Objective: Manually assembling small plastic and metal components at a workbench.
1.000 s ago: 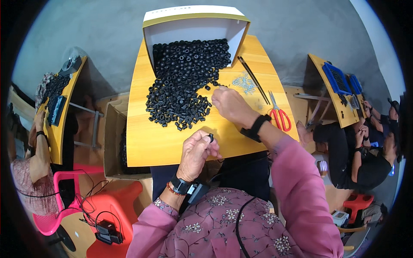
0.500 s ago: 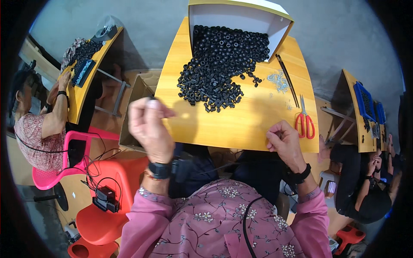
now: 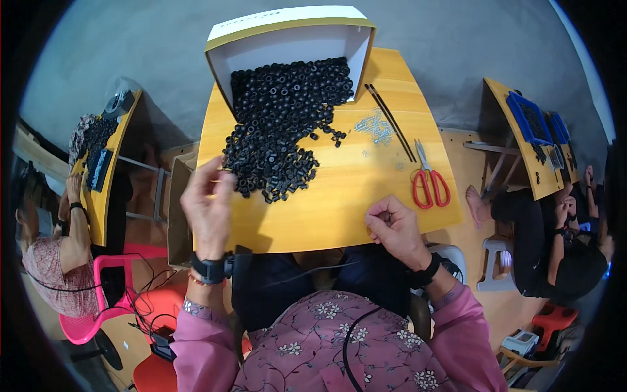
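My left hand (image 3: pixel 208 208) is over the left side of the yellow wooden table, thumb and fingers curved apart. Its fingertips meet the edge of a pile of small black ring-like pieces (image 3: pixel 271 166); no held piece shows between them. The pile spills toward me from a white box (image 3: pixel 287 49) tipped on its side. My right hand (image 3: pixel 395 225) rests near the table's front edge with fingers curled in a pinch. A small dark spot shows there, too small to name. Just beyond it lie red-handled scissors (image 3: pixel 429 183).
Small silvery pieces (image 3: pixel 375 127) lie right of the pile, beside two thin black sticks (image 3: pixel 392 124). A cardboard box (image 3: pixel 179 215) stands left of the table. Other people sit at side tables, left and right; blue trays (image 3: pixel 530 121) stand on the right one.
The whole view has swung, so the table sits farther left in the picture. My left hand has come closer to the black pile. My right hand keeps its curled pose near the scissors.
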A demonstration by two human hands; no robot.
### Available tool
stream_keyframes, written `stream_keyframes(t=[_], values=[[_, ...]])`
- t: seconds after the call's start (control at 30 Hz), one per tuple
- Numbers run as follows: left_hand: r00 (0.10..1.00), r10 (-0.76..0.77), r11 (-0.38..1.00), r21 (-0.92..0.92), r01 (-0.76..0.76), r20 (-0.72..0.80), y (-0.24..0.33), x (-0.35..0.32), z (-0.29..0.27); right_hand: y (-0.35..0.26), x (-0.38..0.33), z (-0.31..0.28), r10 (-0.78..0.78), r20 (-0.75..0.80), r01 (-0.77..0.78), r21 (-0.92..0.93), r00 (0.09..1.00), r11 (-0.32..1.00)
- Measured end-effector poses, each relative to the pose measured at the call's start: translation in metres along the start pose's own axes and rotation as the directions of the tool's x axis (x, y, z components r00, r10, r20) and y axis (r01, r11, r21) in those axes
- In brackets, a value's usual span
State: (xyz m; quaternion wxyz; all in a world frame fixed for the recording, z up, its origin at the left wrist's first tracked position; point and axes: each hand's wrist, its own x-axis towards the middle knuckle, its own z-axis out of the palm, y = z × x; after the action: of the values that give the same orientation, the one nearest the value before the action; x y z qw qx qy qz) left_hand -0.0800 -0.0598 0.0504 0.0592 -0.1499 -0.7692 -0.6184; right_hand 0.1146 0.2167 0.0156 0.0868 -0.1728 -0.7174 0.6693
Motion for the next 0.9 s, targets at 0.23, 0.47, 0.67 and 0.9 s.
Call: stream_keyframes(t=[0.23, 0.47, 0.67, 0.9], values=[[0.842, 0.305, 0.743, 0.442, -0.502, 0.444, 0.031, 0.04, 0.106, 0.003, -0.007, -0.004, -0.084, 0.0, 0.084, -0.066, 0.996, 0.994], [0.799, 0.257, 0.557, 0.592, -0.582, 0.544, 0.018, 0.057, 0.131, 0.004, -0.005, -0.006, -0.153, 0.058, 0.153, -0.003, 0.987, 0.988], [0.768, 0.289, 0.591, 0.524, -0.613, 0.571, 0.008, 0.06, 0.139, 0.0, -0.002, -0.01, -0.22, 0.066, 0.225, -0.088, 0.973, 0.97], [0.766, 0.268, 0.659, 0.468, -0.589, 0.585, 0.01, 0.059, 0.14, -0.003, -0.002, -0.009, -0.218, 0.077, 0.224, -0.089, 0.973, 0.97]])
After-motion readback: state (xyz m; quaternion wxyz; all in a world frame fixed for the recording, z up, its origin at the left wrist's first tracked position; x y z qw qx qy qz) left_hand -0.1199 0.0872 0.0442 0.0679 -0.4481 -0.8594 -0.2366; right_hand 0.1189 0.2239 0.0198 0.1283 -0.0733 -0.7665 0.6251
